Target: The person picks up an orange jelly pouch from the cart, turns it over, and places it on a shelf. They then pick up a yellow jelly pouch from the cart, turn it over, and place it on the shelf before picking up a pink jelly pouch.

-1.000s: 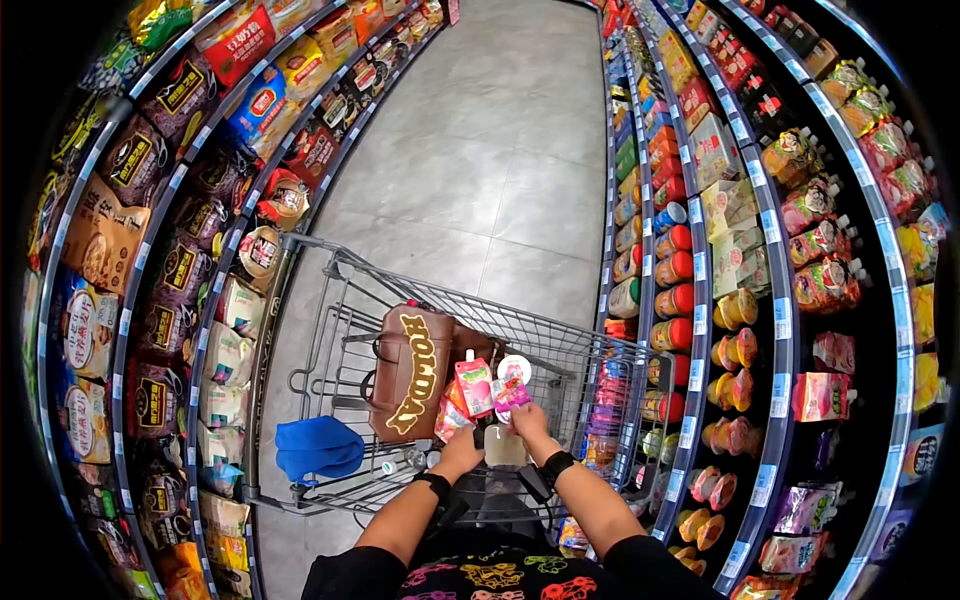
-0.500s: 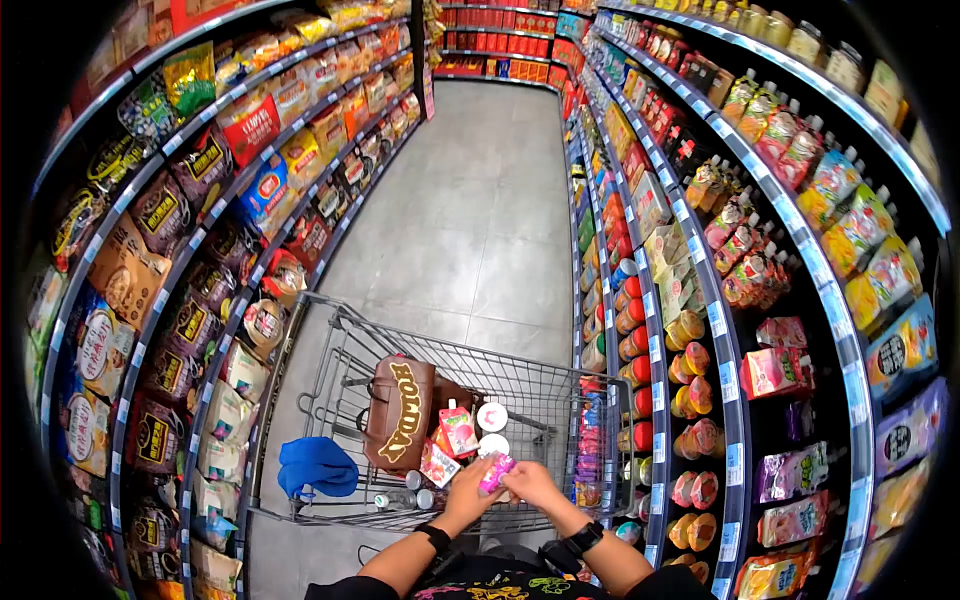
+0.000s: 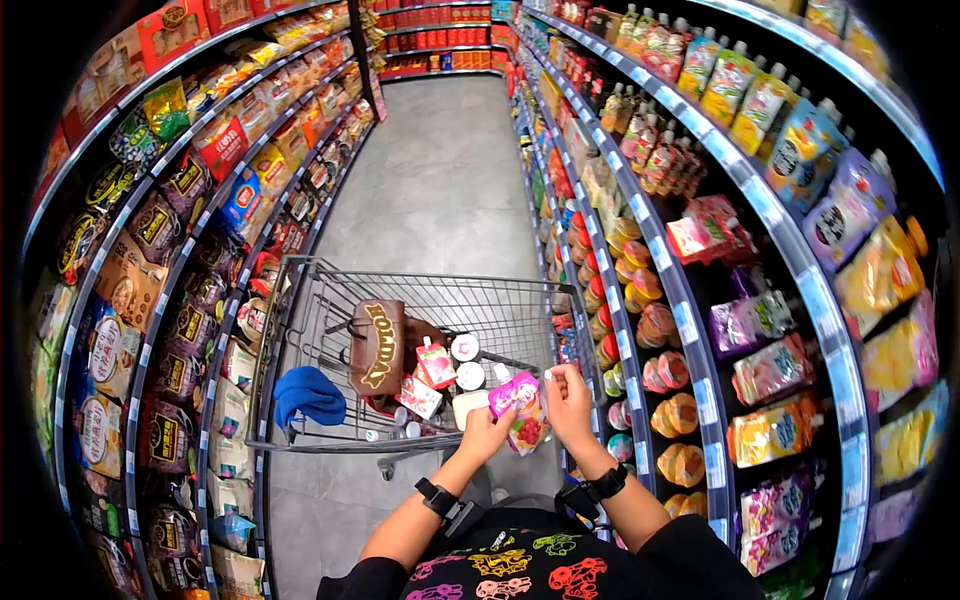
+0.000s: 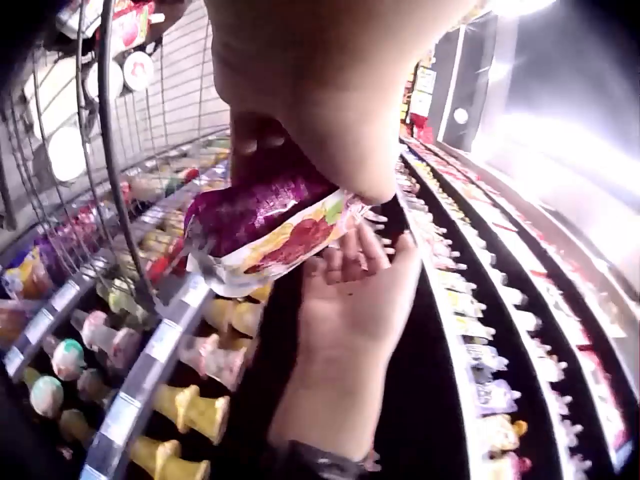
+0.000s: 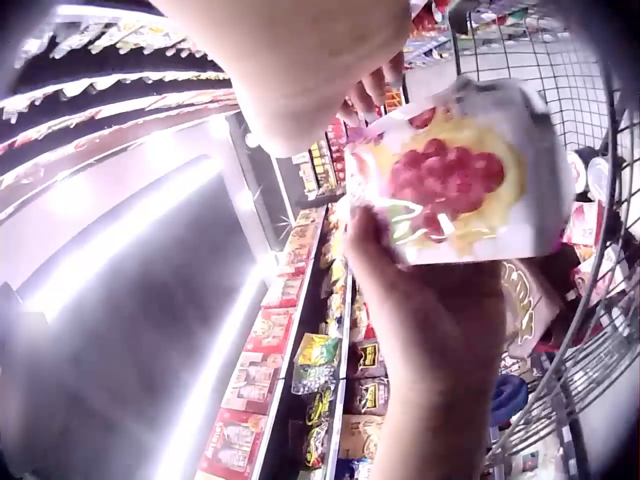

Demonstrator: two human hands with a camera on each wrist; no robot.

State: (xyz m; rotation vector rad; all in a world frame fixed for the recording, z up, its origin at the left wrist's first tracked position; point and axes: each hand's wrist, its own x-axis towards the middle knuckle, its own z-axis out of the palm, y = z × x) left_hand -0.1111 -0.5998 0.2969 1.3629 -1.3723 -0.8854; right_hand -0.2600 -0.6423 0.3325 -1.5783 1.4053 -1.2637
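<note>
In the head view my left hand [image 3: 486, 432] grips a pink-purple pouch [image 3: 524, 412] with fruit printed on it, thumb across its front. My right hand [image 3: 570, 405] is beside the pouch's right edge, fingers curled, with a small white piece [image 3: 548, 374] pinched at the fingertips. From the left wrist, the shiny purple side of the pouch [image 4: 262, 212] shows under the left hand, the right hand [image 4: 350, 290] just below it with bent fingers. The right wrist view has the pouch's red berry picture [image 5: 450, 180] facing it.
A wire shopping cart [image 3: 430, 282] stands ahead of me, holding a brown bag [image 3: 378, 345], red-and-white packs [image 3: 434, 364], and white-lidded tubs [image 3: 465, 347]. Blue cloth [image 3: 308, 396] hangs at its left. Packed shelves line both sides, spouted pouches [image 3: 765, 325] close at right; grey floor [image 3: 440, 170] runs ahead.
My right hand has drawn off to the right from the pouch, where both hands were together. The pouch now shows its printed front. The view has swung toward the right-hand shelves.
</note>
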